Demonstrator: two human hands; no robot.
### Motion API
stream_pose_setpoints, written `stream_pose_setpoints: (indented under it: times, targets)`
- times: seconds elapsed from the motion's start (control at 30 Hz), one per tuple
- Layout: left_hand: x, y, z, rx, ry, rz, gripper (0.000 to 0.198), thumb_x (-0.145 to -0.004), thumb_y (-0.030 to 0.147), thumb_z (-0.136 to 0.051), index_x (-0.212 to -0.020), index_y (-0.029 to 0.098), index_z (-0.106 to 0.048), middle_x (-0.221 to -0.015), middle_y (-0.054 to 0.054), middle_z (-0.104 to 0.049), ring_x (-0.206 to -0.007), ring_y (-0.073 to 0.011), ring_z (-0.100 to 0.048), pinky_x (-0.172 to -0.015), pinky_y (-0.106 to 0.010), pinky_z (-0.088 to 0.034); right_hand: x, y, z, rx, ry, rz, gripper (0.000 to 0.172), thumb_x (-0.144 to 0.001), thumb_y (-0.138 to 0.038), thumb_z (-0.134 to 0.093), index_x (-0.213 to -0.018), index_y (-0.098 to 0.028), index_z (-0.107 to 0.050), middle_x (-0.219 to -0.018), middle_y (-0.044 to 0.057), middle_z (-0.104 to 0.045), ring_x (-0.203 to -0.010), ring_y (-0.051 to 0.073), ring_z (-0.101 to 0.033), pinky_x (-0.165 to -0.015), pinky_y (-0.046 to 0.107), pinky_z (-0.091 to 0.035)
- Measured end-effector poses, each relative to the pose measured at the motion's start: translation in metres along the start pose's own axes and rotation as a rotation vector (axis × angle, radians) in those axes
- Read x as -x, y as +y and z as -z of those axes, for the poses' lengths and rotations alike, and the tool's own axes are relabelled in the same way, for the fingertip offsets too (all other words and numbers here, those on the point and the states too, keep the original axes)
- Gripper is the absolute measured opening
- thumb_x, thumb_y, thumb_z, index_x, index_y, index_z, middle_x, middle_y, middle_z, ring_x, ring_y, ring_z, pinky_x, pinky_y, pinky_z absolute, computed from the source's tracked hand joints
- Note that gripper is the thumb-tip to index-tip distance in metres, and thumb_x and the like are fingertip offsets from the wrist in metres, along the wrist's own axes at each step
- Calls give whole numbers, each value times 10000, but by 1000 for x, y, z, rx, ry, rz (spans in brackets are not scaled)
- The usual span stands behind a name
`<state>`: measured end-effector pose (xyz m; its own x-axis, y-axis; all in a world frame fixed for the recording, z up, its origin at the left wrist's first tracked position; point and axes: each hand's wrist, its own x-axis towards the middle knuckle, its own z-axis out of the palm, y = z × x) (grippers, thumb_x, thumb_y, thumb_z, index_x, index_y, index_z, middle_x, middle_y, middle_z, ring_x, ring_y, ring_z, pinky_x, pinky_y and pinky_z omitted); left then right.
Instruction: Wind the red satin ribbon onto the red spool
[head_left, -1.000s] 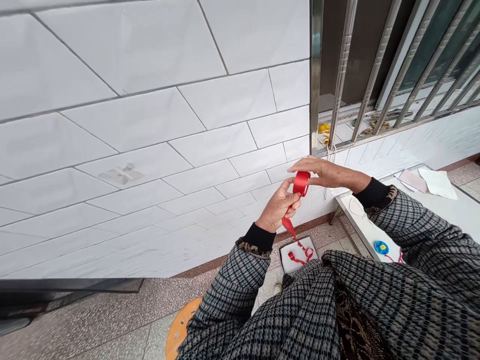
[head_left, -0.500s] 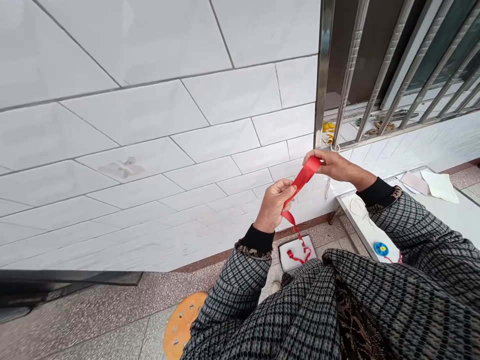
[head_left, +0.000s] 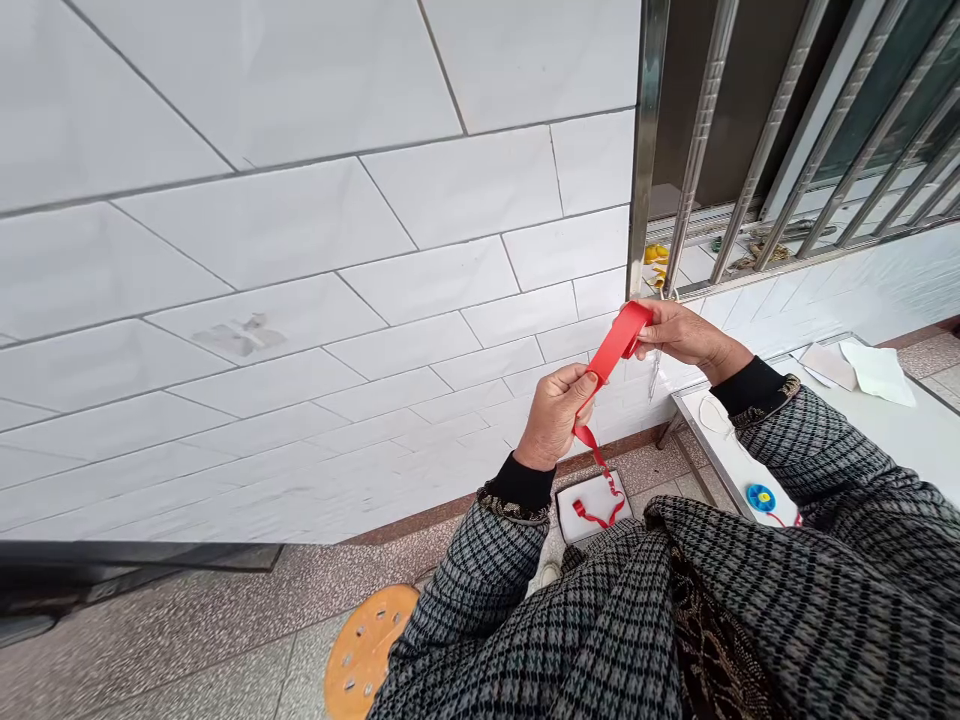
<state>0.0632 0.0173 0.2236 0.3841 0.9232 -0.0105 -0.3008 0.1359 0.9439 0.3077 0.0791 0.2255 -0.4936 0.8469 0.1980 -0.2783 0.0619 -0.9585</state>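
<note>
A red ribbon [head_left: 616,348] is stretched between my two hands in front of the tiled wall. My left hand [head_left: 553,412] pinches its lower part between thumb and fingers. Higher up and to the right, my right hand [head_left: 679,335] grips the ribbon's upper end, where it bends over in a loop. Below my left hand, the loose tail hangs in twists down to a shallow white tray with a dark rim [head_left: 564,528]. More of the ribbon lies curled in that tray, with a small red roll [head_left: 579,508] at its end.
On the right, a white table [head_left: 840,440] holds papers [head_left: 879,372], white string [head_left: 716,415] and a blue spool [head_left: 760,497]. An orange round stool [head_left: 367,650] stands at lower left. Metal window bars [head_left: 705,140] rise at upper right, with yellow items [head_left: 657,255] behind them.
Both hands stay on the ribbon. My left hand has shifted slightly right, and the ribbon's upper end has turned into a wider loop, a little up and right, at my right fingers.
</note>
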Motion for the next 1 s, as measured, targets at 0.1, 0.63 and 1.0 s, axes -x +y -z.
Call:
stream_pose_setpoints:
  times: [0.1,0.63,1.0]
  targets:
    - [0,-1,-3,0,-3,0,574,-668,647,-954,-754,157,-668,-468,97,-392,-380,-19,-258,-399,-191,-162,0,4,-4,-99,24,-30,543,-696,-433,-1027,-1021,-131,-713,-835,56,-771,-734,165,-740,-631,232,-612]
    - [-3,-17,-14,16,13,-18,587,-702,684,-911,-769,162,-652,-443,101,-381,-381,-24,-235,-405,-197,-155,1,35,-25,-390,84,-42,430,-679,-349,-1044,-940,-152,-765,-847,45,-784,-749,150,-741,-685,244,-652]
    - [-4,-30,-13,53,39,-86,711,-747,565,-925,-1286,246,-589,-480,147,-450,-362,-54,-270,-400,-201,-181,4,48,-47,-638,44,-88,250,-811,-149,-887,-992,-149,-714,-857,19,-770,-707,110,-726,-668,190,-653]
